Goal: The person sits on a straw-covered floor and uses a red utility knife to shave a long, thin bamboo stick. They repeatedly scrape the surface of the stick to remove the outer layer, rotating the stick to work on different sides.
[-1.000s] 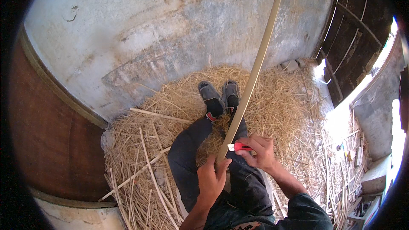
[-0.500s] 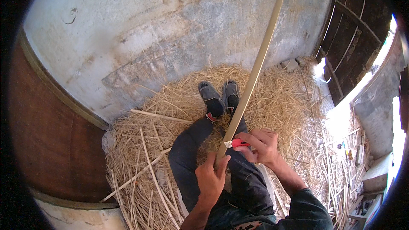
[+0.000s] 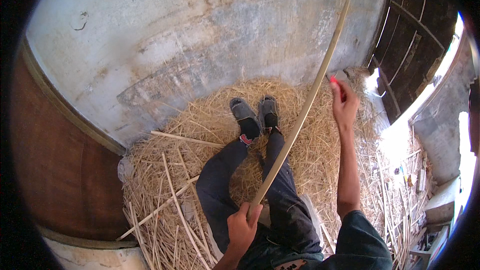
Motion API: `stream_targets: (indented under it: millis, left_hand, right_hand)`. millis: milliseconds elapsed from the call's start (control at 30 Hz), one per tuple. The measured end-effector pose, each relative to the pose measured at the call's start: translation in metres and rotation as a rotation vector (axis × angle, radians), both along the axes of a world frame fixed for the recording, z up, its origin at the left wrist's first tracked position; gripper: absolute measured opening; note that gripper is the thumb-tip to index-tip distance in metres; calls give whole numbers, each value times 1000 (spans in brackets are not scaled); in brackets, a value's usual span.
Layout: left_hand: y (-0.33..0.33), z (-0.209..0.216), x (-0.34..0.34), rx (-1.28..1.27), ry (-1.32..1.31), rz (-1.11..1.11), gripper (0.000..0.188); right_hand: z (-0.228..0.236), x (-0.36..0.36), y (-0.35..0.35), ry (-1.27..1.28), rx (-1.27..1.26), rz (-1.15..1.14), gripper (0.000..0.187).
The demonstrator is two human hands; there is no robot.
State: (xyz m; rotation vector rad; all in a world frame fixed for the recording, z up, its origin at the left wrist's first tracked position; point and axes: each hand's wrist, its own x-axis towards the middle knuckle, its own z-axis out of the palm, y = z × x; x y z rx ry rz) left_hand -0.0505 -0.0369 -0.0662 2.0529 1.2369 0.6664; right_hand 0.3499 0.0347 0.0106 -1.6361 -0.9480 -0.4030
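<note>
A long, pale bamboo strip [image 3: 301, 113] slants up from my lap toward the wall, its far end free in the air. My left hand [image 3: 242, 228] is closed around its lower end, over my left thigh. Out to the right, my right hand [image 3: 346, 105] is raised beside the upper part of the strip, apart from it. Its fingers pinch a small red-handled knife [image 3: 333, 79]; only a bit of red shows and the blade cannot be made out.
Straw-like shavings [image 3: 320, 142] cover the floor around my shoes [image 3: 245, 111]. Several loose bamboo strips [image 3: 172, 197] lie at the left. A stained wall [image 3: 210, 35] stands ahead, a brown panel [image 3: 70, 155] at the left, and dark wooden boards [image 3: 407, 35] at the right.
My right hand has moved up and away to the right with the red-handled knife, off the strip near my left hand. The strip's far end has dropped lower in view; my left hand has shifted slightly nearer me.
</note>
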Motion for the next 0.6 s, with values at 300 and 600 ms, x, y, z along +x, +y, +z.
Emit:
stream_targets:
  millis: [300, 600]
  left_hand:
    - [25, -27, -13, -736, -505, -112, 48]
    - [34, -8, 13, -41, -257, -2, 44]
  right_hand:
    - [-38, -2, -24, 214, -88, 188, 35]
    - [-15, -102, -54, 414, -52, 492, 46]
